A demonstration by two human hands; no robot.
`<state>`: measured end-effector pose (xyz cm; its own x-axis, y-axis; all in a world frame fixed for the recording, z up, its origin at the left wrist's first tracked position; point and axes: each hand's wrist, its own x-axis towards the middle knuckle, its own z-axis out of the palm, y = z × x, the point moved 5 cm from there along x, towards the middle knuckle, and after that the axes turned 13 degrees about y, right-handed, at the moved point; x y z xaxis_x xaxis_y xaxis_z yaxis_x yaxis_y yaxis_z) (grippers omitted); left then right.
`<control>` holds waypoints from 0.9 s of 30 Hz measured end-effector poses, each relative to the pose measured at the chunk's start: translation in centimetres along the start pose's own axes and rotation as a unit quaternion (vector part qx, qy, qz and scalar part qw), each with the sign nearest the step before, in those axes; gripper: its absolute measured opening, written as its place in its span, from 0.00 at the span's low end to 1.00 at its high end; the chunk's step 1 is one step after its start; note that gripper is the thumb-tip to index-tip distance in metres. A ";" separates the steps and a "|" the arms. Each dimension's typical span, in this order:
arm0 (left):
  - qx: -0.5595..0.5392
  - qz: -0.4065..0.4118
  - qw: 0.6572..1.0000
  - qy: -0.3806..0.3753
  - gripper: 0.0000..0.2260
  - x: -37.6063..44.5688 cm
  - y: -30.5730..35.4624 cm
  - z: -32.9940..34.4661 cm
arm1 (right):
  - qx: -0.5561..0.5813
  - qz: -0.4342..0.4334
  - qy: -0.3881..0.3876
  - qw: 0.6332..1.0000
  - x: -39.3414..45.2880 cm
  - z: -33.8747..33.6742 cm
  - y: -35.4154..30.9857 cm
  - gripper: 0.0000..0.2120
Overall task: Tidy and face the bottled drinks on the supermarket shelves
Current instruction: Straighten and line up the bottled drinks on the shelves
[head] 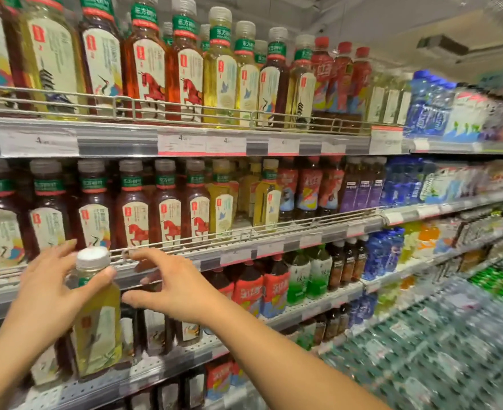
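Bottle [96, 315] of pale yellow tea is held upright at the left, its long axis vertical, in front of the lower shelf [167, 371]. Its neck is gripped by the left hand [52, 288], thumb curled across the front below the white cap. Just to its right, the right hand [170, 285] is held spread and empty, fingers loosely arched, nearer the dark bottles [155, 329] behind.

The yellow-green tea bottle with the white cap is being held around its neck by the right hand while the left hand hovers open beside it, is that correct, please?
Not quite: the head view shows the left hand holding the yellow-green tea bottle around its neck, under the white cap. The right hand is the one hovering open beside it.
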<state>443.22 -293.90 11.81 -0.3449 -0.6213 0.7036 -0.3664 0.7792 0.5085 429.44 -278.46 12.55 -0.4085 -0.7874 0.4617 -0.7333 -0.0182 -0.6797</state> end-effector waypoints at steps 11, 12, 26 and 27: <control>-0.108 0.046 0.991 -0.065 0.34 -1.1 13.9 8.3 | -0.051 0.007 0.084 0.995 -3.4 -8.7 6.7 0.27; -0.112 0.052 0.990 -0.072 0.31 -1.4 14.7 8.9 | -0.056 0.002 0.077 0.996 -3.6 -9.4 7.3 0.29; -0.053 0.144 0.976 -0.156 0.34 -1.7 16.7 13.5 | -0.112 -0.020 0.075 0.991 -4.3 -16.6 13.4 0.33; 0.003 0.156 0.977 -0.148 0.35 -1.6 15.7 14.2 | -0.119 -0.018 0.075 0.990 -4.2 -17.1 13.8 0.32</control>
<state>425.74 -281.82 11.67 -0.6743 -0.3512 0.6496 -0.2079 0.9344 0.2893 411.72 -264.89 10.99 -0.4421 -0.6880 0.5754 -0.8491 0.1144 -0.5157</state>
